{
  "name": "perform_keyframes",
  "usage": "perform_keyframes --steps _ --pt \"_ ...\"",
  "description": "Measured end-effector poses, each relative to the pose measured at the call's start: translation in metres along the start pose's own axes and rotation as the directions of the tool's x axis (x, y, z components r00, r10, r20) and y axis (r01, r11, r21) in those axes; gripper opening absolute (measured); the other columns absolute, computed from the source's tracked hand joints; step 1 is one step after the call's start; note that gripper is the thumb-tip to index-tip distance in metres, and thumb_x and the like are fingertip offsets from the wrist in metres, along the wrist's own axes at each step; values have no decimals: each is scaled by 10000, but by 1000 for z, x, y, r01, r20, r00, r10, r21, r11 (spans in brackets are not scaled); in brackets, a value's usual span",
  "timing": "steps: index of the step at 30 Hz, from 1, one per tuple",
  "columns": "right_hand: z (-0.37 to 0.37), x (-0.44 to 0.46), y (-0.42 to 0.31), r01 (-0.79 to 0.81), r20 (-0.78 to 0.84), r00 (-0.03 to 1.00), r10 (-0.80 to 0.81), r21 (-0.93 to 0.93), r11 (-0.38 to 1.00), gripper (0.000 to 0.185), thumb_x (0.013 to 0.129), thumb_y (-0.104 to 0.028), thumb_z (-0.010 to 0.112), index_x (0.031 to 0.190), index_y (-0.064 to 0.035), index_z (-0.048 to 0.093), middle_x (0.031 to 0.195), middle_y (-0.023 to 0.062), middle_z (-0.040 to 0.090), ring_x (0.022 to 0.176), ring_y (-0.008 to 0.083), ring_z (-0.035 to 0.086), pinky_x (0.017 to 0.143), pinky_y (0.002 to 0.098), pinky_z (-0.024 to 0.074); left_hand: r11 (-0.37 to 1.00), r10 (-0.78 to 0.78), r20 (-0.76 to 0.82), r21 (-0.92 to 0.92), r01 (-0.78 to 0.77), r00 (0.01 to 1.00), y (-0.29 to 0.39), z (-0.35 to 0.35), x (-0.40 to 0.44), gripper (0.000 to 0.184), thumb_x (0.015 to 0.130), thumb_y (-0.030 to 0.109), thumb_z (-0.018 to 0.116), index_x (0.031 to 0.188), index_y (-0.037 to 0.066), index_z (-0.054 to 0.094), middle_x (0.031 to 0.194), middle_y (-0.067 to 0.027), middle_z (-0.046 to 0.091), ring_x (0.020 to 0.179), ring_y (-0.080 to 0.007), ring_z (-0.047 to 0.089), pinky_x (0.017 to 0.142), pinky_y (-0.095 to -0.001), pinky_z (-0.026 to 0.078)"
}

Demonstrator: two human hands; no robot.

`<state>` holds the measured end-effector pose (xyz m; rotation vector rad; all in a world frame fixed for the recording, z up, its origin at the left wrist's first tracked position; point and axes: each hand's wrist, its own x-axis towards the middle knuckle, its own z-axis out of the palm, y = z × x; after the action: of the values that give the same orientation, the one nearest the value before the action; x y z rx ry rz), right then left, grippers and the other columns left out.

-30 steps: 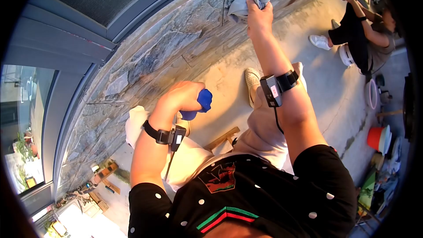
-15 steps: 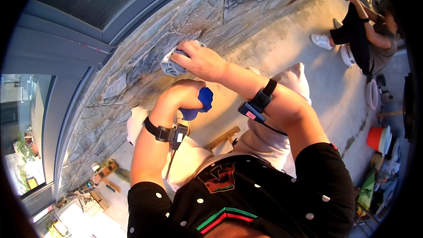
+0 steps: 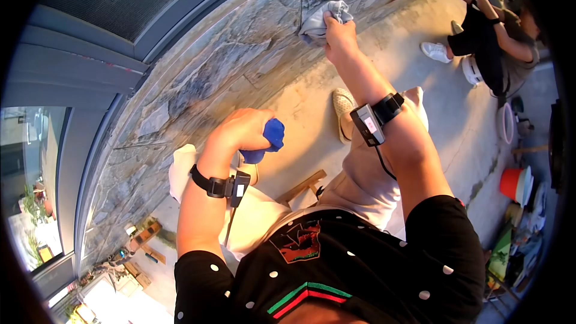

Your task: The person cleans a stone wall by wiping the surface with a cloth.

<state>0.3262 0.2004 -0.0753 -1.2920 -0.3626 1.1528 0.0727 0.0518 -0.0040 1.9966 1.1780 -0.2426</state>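
Observation:
My left hand is closed round a blue cloth, which bulges out beside and below the fingers, above my left knee. Farther out, my right hand grips a bunched grey cloth against the stone wall, its arm stretched forward. Folds of the grey cloth stick out past the thumb. Both wrists or forearms wear black straps with small boxes and cables.
A seated person works by the wall at the upper right. Grey window frames border the wall on the left. A red bucket stands at the right, and a wooden stool shows between my legs.
My right hand swept the grey cloth left along the wall near my left hand, then back out to the upper right. The left hand, with the blue cloth, has barely moved.

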Motion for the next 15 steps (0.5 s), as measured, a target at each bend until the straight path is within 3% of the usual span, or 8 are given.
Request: perform_keyframes --steps 2,3,6,8,10,12,14,15 --pt "11 -21 38 -94 74 993 89 58 994 396 949 -177 695 1269 -59 495 1178 114 638 944 219 665 652 387 552 999 34 -37 0 -34 999 -4 3 1 382 685 329 813 940 75 688 847 -170 716 790 -353 705 674 -427 539" --pt "15 -41 48 -156 190 971 143 60 986 383 971 -191 667 1285 -78 478 1178 104 634 941 216 667 621 390 545 999 24 -14 24 -23 1000 -5 3 2 388 685 330 813 942 68 688 846 -170 717 782 -346 707 669 -420 540" --pt "32 -111 51 -350 302 879 368 -115 930 423 976 -184 669 1324 -74 454 1256 107 604 1080 223 638 841 387 561 998 5 12 57 -6 1000 -5 3 3 393 687 328 812 943 57 688 849 -171 720 772 -333 710 665 -414 544" --pt "34 -122 78 -382 517 741 429 -200 902 545 950 -172 710 1384 -26 414 1286 146 589 1167 248 604 957 373 527 998 -5 17 67 4 1000 -7 5 5 392 688 325 811 941 52 689 853 -171 722 769 -329 711 665 -414 545" --pt "41 -140 74 -388 587 669 456 -247 888 556 939 -153 717 1383 -1 420 1301 164 586 1173 255 614 976 420 536 998 -50 129 32 47 990 -14 11 13 372 692 310 801 938 53 689 858 -167 723 782 -329 712 678 -415 545" --pt "47 -146 53 -396 584 659 475 -268 878 529 937 -140 716 1369 1 445 1291 158 598 1164 261 625 978 438 541 998 -54 112 39 50 992 -12 11 12 364 695 305 793 934 52 685 859 -169 722 789 -334 711 687 -419 543" --pt "41 -134 33 -513 522 655 545 -222 829 302 953 -71 677 1232 -5 583 1152 109 679 1071 256 680 960 443 560 998 -55 95 48 50 994 -9 8 8 356 698 300 786 930 50 681 860 -171 721 797 -339 709 697 -423 542" --pt "36 -123 27 -499 516 693 504 -160 851 248 954 -72 673 1188 -13 614 1110 112 695 1031 263 696 932 438 574 998 -40 62 41 38 997 -8 6 5 356 701 305 783 929 53 677 859 -174 719 802 -346 706 703 -427 540"
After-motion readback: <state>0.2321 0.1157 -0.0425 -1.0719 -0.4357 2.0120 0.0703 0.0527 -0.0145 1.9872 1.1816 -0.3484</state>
